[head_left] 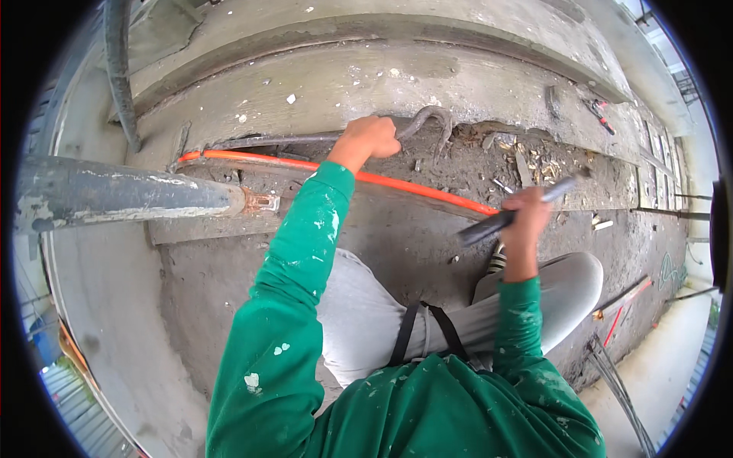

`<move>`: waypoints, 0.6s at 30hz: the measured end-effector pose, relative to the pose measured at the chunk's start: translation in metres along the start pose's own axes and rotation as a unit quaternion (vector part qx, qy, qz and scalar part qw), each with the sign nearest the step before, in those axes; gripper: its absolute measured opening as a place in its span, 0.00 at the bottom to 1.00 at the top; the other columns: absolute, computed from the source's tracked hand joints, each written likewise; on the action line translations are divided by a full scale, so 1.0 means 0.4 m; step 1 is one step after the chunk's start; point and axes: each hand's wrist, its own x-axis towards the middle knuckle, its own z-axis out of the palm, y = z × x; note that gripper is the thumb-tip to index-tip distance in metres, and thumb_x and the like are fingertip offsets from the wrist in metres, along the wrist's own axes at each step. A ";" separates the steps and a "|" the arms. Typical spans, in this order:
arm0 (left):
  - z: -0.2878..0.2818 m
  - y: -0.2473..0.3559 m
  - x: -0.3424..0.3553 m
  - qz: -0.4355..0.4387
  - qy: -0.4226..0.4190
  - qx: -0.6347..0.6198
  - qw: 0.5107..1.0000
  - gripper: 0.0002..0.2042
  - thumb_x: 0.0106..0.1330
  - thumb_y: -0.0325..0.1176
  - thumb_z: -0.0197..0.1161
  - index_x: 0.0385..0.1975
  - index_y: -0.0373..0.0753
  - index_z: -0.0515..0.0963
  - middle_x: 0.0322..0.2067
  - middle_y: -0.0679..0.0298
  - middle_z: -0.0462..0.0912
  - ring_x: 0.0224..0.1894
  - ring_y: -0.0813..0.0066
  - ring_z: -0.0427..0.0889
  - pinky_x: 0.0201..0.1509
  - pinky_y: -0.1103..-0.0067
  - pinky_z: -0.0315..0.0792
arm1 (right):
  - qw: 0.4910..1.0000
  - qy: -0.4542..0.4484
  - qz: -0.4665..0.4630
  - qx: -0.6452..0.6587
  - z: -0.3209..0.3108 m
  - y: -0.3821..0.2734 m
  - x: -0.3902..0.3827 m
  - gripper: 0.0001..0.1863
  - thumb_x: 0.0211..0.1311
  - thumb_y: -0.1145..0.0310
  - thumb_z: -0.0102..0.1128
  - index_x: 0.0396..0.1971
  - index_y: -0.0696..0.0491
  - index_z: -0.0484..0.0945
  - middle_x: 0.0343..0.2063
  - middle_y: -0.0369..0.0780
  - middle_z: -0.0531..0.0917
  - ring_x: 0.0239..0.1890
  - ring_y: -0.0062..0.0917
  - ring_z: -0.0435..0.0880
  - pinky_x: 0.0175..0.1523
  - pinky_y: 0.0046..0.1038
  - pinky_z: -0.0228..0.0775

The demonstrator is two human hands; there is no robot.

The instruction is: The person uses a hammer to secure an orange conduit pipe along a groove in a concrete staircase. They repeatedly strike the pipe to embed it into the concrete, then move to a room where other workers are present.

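My left hand [369,140] is closed on a grey bent pipe [424,116] lying along the concrete ledge, its curved end to the right of my fingers. An orange conduit [412,185] runs just below that hand and continues behind my right hand [524,217]. My right hand grips a dark bar-shaped tool [487,227], held diagonally and blurred, so its head cannot be made out. Broken rubble and dirt [546,156] lie in a chipped channel beyond the tool.
A thick metal post [130,198] reaches in from the left. Concrete steps [343,23] rise ahead. A red-and-black hand tool [602,114] rests on the upper right ledge. Loose cables [618,389] and a wooden strip [622,298] lie at the lower right, beside my bent legs.
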 end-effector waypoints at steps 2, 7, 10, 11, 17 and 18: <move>0.000 0.013 0.010 0.002 0.004 0.014 1.000 0.18 0.52 0.43 0.63 0.37 0.36 0.86 0.40 0.47 0.87 0.44 0.45 0.85 0.49 0.59 0.78 | 0.977 -0.140 0.148 -0.058 0.033 0.114 -0.081 0.02 0.67 0.75 0.49 0.35 0.51 0.68 0.19 0.32 0.70 0.15 0.19 0.68 0.20 0.26 0.65; 0.013 -0.008 0.026 -0.002 0.007 0.024 1.000 0.18 0.51 0.43 0.65 0.35 0.36 0.86 0.38 0.47 0.87 0.43 0.45 0.86 0.48 0.59 0.79 | 0.931 -0.223 0.265 -0.112 0.049 0.031 -0.100 0.04 0.67 0.74 0.52 0.37 0.50 0.67 0.18 0.30 0.68 0.14 0.15 0.65 0.17 0.23 0.59; 0.019 -0.005 0.031 -0.005 -0.002 0.027 1.000 0.18 0.51 0.43 0.65 0.35 0.35 0.86 0.38 0.47 0.87 0.43 0.45 0.86 0.48 0.59 0.79 | 0.981 -0.130 0.112 0.087 -0.073 -0.037 0.035 0.14 0.69 0.70 0.55 0.22 0.47 0.65 0.16 0.28 0.65 0.14 0.14 0.62 0.18 0.21 0.56; 0.017 -0.008 0.029 -0.007 -0.006 0.027 1.000 0.18 0.51 0.43 0.65 0.35 0.35 0.86 0.38 0.47 0.87 0.43 0.45 0.86 0.48 0.59 0.79 | 0.985 -0.082 0.102 0.114 -0.105 -0.093 0.092 0.12 0.69 0.70 0.54 0.23 0.48 0.66 0.16 0.28 0.64 0.15 0.14 0.61 0.19 0.21 0.58; 0.000 0.034 0.037 0.010 -0.006 0.018 1.000 0.18 0.51 0.43 0.65 0.36 0.35 0.86 0.38 0.46 0.87 0.43 0.44 0.85 0.48 0.59 0.78 | 0.999 -0.045 0.007 0.017 -0.062 0.116 0.074 0.03 0.65 0.75 0.55 0.30 0.56 0.73 0.21 0.37 0.77 0.18 0.24 0.76 0.22 0.28 0.70; 0.011 0.016 0.039 0.008 -0.009 0.025 1.000 0.18 0.51 0.42 0.65 0.36 0.35 0.86 0.38 0.46 0.87 0.43 0.44 0.85 0.48 0.59 0.78 | 0.967 -0.152 0.203 -0.031 0.003 0.140 -0.036 0.02 0.65 0.75 0.55 0.35 0.55 0.73 0.20 0.35 0.74 0.18 0.23 0.74 0.20 0.27 0.68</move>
